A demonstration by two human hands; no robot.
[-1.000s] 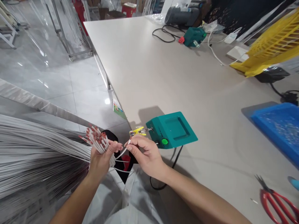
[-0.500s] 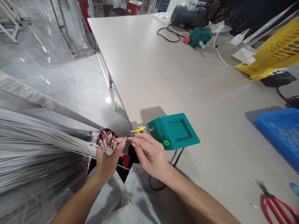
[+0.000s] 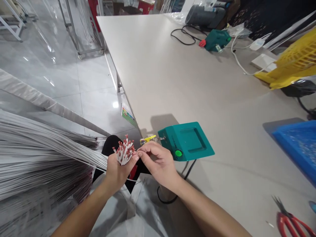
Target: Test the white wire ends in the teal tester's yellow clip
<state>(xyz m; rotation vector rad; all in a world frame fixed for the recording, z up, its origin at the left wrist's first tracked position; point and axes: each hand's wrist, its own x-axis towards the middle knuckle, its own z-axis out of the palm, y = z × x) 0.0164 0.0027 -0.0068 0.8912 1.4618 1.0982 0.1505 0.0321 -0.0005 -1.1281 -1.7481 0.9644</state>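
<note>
A thick bundle of white wires [image 3: 124,153] with red-brown tips is gripped in my left hand [image 3: 117,171], the tips pointing up. My right hand [image 3: 159,161] meets the left thumb at the bundle's right side, its thumb and forefinger pinched together. Whatever lies between those fingertips, perhaps a wire end, is too small to make out. Just beyond the right hand, at the table's edge, sits a green device [image 3: 187,141] with a green button. A yellow clip [image 3: 148,139] is attached to the device's metal prong.
Long white wires [image 3: 37,141] lie heaped at left beside a wrapped rail [image 3: 49,105]. On the table [image 3: 197,85] are red-handled pliers [image 3: 287,217], a blue tray [image 3: 296,141], a yellow plastic frame [image 3: 293,65], a second green device [image 3: 217,40] and a grey motor [image 3: 206,15].
My right fingertips have closed into a pinch against the left thumb, where a wire tip stood apart before. The bundle has shifted right and turned more upright. The camera view has shifted slightly.
</note>
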